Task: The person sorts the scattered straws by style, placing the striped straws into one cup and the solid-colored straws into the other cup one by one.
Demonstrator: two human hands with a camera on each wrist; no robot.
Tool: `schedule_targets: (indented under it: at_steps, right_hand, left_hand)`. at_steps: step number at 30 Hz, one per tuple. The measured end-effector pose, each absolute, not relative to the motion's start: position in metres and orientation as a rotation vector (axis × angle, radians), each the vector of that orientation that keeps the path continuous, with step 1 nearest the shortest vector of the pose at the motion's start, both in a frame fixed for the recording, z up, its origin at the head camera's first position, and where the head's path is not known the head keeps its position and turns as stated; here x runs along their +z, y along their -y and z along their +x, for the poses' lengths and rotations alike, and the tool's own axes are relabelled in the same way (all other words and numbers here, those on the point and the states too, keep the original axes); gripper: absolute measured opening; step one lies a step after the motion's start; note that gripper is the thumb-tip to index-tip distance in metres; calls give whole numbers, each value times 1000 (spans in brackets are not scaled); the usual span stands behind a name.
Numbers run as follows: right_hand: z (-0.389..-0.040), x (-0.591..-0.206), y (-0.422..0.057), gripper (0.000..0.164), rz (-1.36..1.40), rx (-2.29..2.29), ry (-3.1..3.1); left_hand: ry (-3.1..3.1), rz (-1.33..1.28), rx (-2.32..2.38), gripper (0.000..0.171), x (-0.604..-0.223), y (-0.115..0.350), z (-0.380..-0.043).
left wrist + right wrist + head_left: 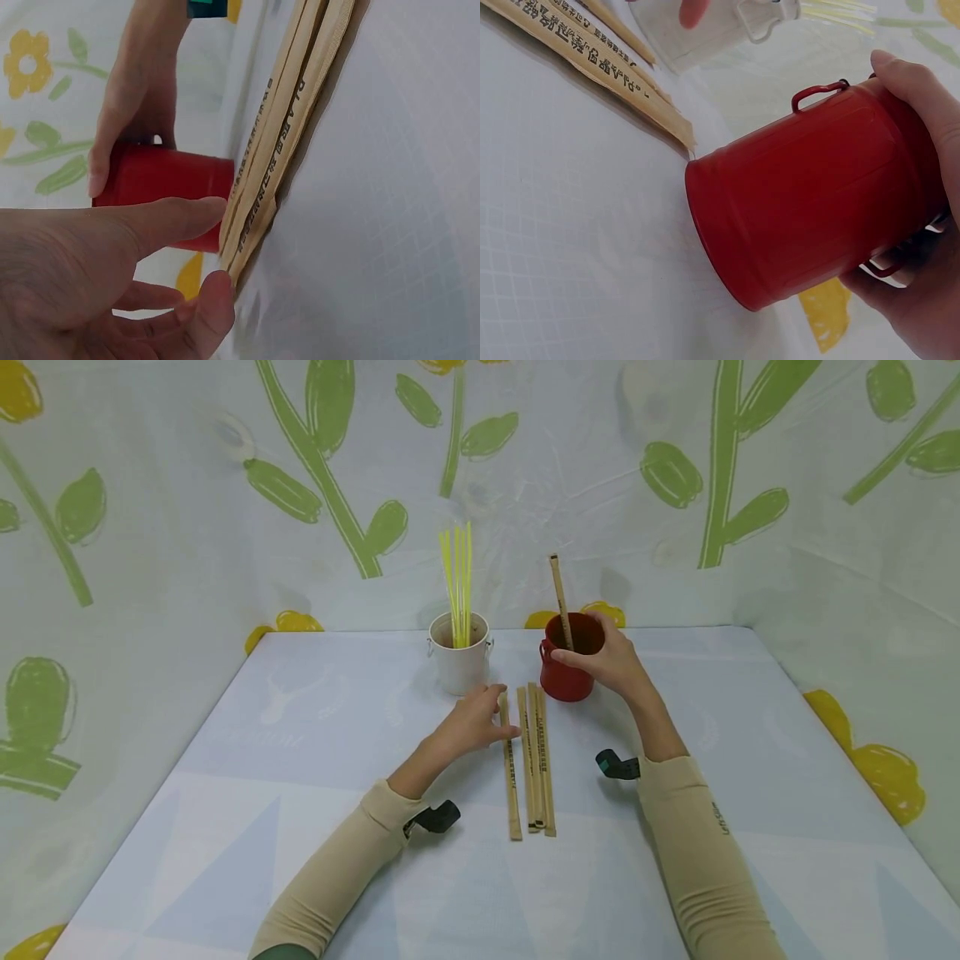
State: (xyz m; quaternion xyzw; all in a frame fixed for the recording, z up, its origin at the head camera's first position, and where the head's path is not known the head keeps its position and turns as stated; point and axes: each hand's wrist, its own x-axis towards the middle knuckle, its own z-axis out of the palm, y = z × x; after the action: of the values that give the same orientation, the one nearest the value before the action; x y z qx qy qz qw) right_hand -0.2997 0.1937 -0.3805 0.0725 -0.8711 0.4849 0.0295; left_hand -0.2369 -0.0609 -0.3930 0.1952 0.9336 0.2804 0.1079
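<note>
My right hand (617,660) grips the small red bucket (567,683) by its rim, thumb on the near side. One paper-wrapped straw (558,589) stands tilted inside it. My left hand (471,723) hovers at the far end of a single wrapped straw (513,802), thumb and fingers spread apart. Just right of that straw, several more wrapped straws (533,760) lie side by side. In the left wrist view, printed wrappers (281,142) show beyond the thumb and fingertip, and nothing is visibly pinched. The right wrist view shows the red bucket (810,195) upright on the table.
A white bucket (459,675) stands behind my left hand, holding several thin yellow sticks (457,577). The pale patterned table (337,843) meets a floral cloth backdrop (555,468) just behind both buckets. Black wrist cameras (438,817) stick out from both sleeves.
</note>
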Motion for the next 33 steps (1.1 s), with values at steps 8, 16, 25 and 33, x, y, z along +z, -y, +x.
schedule_targets:
  at_steps: [8,16,25,33]
  right_hand:
    - [-300,-380,-193,91,226,1484,2683]
    - [-300,-382,-193,91,234,1486,2675]
    - [-301,-383,-193,93,223,1477,2681]
    - [-301,-383,-194,96,207,1483,2686]
  left_hand:
    - [-2710,521,803,78,-396,58,-237]
    - [-2764,541,742,39,-403,56,-236]
    - [-2748,529,754,35,-402,55,-234]
    - [-2660,516,826,27,-398,59,-235]
